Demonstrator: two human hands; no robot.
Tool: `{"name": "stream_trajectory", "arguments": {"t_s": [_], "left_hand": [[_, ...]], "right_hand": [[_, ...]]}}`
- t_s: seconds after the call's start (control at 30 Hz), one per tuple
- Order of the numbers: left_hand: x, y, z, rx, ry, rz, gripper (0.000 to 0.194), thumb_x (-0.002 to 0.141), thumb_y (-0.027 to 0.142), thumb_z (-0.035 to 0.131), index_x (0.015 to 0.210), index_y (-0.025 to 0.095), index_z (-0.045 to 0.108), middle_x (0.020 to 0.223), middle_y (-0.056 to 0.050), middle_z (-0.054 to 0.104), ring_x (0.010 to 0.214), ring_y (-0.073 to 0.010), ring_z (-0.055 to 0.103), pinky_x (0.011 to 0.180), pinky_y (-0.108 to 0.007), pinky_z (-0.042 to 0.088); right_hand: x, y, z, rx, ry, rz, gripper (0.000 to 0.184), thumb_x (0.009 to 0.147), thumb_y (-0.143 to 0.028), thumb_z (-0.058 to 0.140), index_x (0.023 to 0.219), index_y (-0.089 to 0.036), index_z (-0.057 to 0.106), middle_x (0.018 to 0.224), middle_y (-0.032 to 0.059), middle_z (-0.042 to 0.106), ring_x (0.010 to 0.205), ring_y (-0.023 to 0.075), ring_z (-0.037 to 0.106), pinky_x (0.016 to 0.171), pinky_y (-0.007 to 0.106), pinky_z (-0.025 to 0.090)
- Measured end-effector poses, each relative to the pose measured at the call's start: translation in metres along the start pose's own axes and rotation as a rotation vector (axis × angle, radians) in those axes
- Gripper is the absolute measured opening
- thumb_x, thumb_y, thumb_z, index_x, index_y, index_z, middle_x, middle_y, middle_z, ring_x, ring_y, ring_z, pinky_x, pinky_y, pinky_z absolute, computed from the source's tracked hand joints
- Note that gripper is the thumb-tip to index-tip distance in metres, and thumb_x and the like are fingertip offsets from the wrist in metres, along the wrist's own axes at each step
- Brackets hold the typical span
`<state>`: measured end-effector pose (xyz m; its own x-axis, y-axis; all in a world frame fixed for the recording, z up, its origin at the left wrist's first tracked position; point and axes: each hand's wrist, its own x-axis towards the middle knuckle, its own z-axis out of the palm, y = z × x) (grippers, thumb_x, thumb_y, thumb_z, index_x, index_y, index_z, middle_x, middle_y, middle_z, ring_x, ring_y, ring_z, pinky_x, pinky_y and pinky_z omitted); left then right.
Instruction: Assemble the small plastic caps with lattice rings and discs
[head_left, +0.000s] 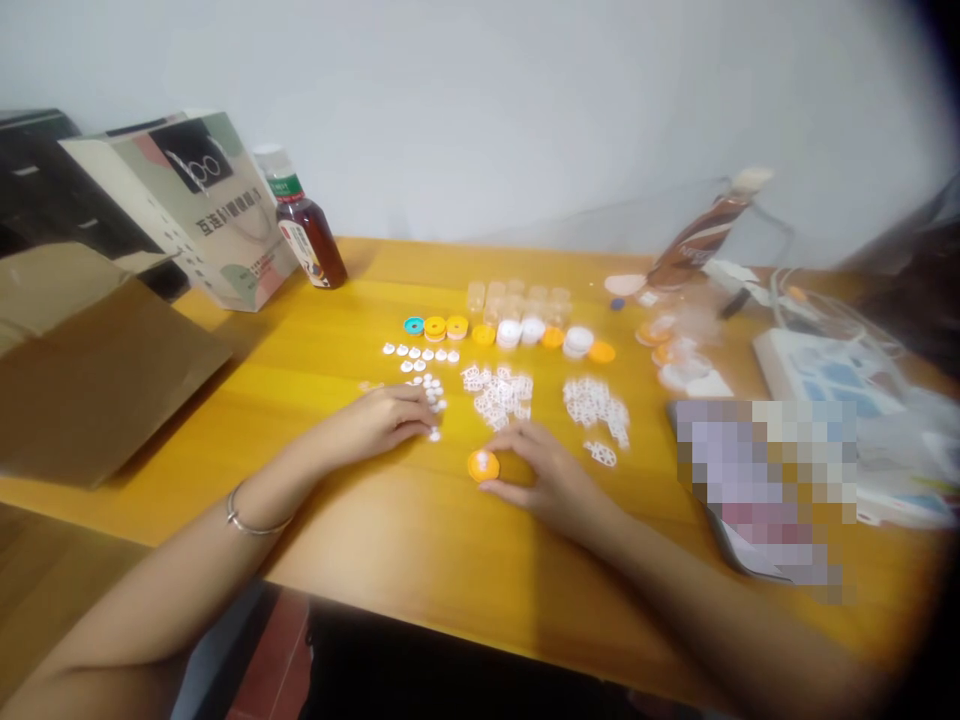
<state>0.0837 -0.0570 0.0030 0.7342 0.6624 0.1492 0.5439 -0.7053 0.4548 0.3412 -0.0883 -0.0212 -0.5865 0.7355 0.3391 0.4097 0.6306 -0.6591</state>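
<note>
Between the thumb and fingers of my right hand [544,480] is a round orange cap [477,474], with a small white piece sitting at its centre. My left hand [394,415] has its fingers bent together over a cluster of small white round pieces [429,384]. One white piece [435,435] lies right by the left fingertips; whether they grip anything is hidden. Behind the cluster stand short rows of white pieces [415,353]. Just past my right hand lies a pile of flat white cut-out parts [495,395], and a second pile [596,405] is farther right.
Blue, orange and white caps [457,327] line up behind, with clear cups [516,298] beyond. A cardboard box [105,370], paper bag [217,220] and dark drink bottle [311,245] stand left. Right are a brown bottle [701,240], a blurred-out phone [750,490] and a white box [825,370].
</note>
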Motion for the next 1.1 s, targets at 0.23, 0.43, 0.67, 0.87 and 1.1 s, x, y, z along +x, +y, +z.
{"name": "stream_trajectory", "arguments": {"t_s": [0.23,0.43,0.67,0.87,1.1], "left_hand": [[0.001,0.002,0.002,0.156,0.019,0.052,0.02,0.09,0.025,0.044,0.094,0.016,0.061,0.09,-0.006,0.061,0.083,-0.0139,0.057,0.075,-0.028,0.046],[0.0,0.002,0.004,0.395,0.098,0.107,0.021,0.088,0.028,0.045,0.092,0.016,0.062,0.088,-0.006,0.064,0.08,-0.0156,0.058,0.074,-0.029,0.045],[0.0,0.006,0.008,0.625,0.145,0.081,0.021,0.088,0.026,0.044,0.087,0.016,0.062,0.082,-0.005,0.064,0.073,-0.0146,0.058,0.067,-0.028,0.042],[0.0,0.005,0.013,0.694,0.182,0.056,0.022,0.088,0.025,0.042,0.083,0.015,0.061,0.08,-0.005,0.064,0.073,-0.0144,0.058,0.063,-0.028,0.037],[0.001,0.014,0.013,0.558,0.277,0.112,0.013,0.086,0.023,0.047,0.087,0.016,0.058,0.083,-0.005,0.063,0.077,-0.0137,0.057,0.063,-0.027,0.037]], "right_hand": [[0.0,0.0,0.0,-0.003,0.009,-0.005,0.022,0.073,-0.024,0.067,0.092,-0.021,0.056,0.09,0.0056,0.057,0.086,0.0191,0.055,0.077,0.035,0.046],[0.0,0.0,0.0,-0.008,0.01,-0.005,0.021,0.074,-0.025,0.065,0.092,-0.022,0.056,0.091,0.0058,0.057,0.086,0.0195,0.055,0.077,0.036,0.047],[-0.001,0.003,0.002,0.002,0.014,-0.022,0.022,0.074,-0.026,0.065,0.093,-0.022,0.055,0.091,0.0058,0.056,0.086,0.0194,0.055,0.077,0.036,0.047],[-0.001,0.003,0.002,-0.002,0.013,-0.017,0.021,0.074,-0.025,0.065,0.093,-0.022,0.055,0.091,0.006,0.056,0.086,0.0192,0.055,0.078,0.036,0.046],[-0.001,0.004,0.001,0.001,0.009,-0.018,0.025,0.073,-0.028,0.066,0.095,-0.022,0.055,0.092,0.0059,0.057,0.086,0.0192,0.055,0.077,0.037,0.046]]}}
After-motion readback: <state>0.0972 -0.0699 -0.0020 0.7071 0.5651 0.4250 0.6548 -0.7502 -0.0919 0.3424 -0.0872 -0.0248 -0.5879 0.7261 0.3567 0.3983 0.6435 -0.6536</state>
